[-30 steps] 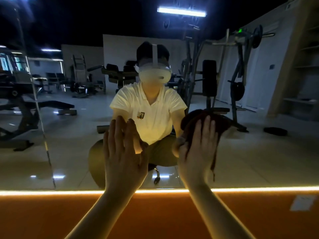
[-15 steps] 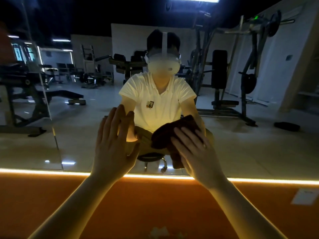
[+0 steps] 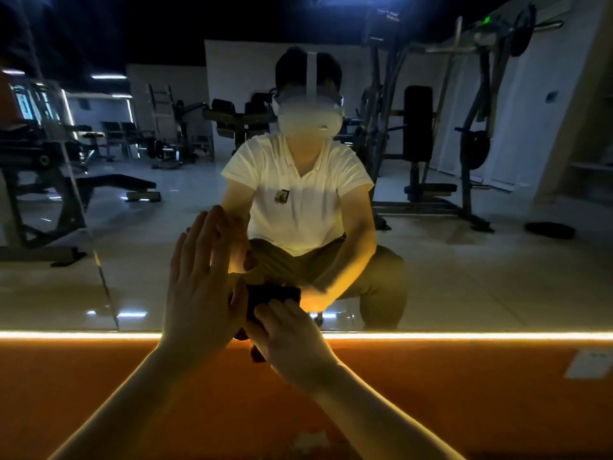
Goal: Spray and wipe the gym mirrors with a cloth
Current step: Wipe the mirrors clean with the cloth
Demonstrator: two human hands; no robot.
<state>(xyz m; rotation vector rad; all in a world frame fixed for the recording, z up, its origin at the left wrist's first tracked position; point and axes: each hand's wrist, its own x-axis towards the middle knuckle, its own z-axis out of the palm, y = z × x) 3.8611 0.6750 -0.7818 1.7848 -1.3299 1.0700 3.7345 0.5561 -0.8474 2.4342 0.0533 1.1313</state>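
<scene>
The gym mirror (image 3: 464, 277) fills the wall in front of me above a glowing light strip. My left hand (image 3: 199, 287) lies flat against the glass with its fingers straight and pointing up. My right hand (image 3: 292, 340) presses a dark cloth (image 3: 265, 297) onto the mirror's lower edge, just right of the left hand, fingers straight over the cloth. Most of the cloth is hidden under the hand. No spray bottle is in view.
An orange wall panel (image 3: 464, 393) runs below the light strip (image 3: 464, 336). A vertical seam (image 3: 99, 267) between mirror panels stands left of my hands. The glass reflects a crouching person in a white shirt, weight machines and benches.
My right hand has dragged the cloth down and leftward across the glass to the mirror's bottom edge, close beside the left hand. The left hand has stayed flat on the mirror.
</scene>
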